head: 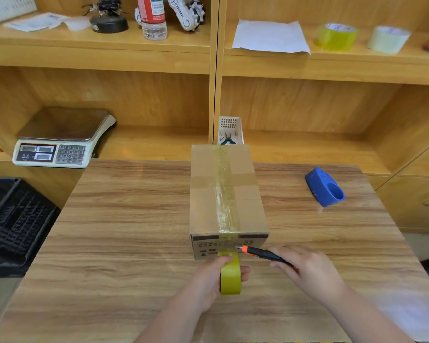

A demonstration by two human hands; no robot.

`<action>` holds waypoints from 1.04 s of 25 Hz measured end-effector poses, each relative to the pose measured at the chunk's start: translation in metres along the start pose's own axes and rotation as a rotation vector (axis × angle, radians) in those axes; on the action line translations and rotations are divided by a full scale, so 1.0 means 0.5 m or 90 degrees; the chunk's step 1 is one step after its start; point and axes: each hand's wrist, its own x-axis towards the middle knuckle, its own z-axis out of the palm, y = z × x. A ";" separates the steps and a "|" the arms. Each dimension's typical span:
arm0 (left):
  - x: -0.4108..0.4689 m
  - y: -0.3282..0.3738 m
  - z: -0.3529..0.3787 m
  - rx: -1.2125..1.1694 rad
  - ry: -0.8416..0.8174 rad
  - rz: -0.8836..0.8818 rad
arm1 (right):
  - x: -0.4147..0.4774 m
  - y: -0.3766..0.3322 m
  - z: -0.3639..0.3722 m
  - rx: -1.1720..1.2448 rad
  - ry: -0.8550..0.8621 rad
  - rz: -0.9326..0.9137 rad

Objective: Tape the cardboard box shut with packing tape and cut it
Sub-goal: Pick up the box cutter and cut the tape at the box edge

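Observation:
A closed cardboard box (208, 194) lies lengthwise on the wooden table (124, 219). A strip of clear yellowish tape (225, 191) runs along its top seam and down the near face. My left hand (213, 280) grips the yellow tape roll (230, 276) just below the box's near face, the tape still joined to the box. My right hand (305, 271) holds a black and orange utility knife (260, 253), its blade tip at the tape on the near face, right above the roll.
A blue tape dispenser (325, 186) lies on the table to the right. A weighing scale (62, 142) sits on the shelf at back left, a small white basket (230, 131) with pliers behind the box. Spare tape rolls (336, 37) stand on the upper shelf. A black crate (13, 219) is at the left.

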 end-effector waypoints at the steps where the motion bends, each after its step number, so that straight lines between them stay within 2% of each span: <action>1: 0.001 0.000 0.000 0.001 0.001 -0.002 | 0.004 0.002 0.001 -0.008 0.007 -0.016; 7: -0.001 0.003 0.000 0.002 0.008 -0.008 | 0.028 0.000 0.006 -0.031 0.020 -0.090; 26: -0.013 -0.003 -0.002 -0.002 0.014 0.006 | 0.050 0.024 0.016 -0.045 0.025 -0.155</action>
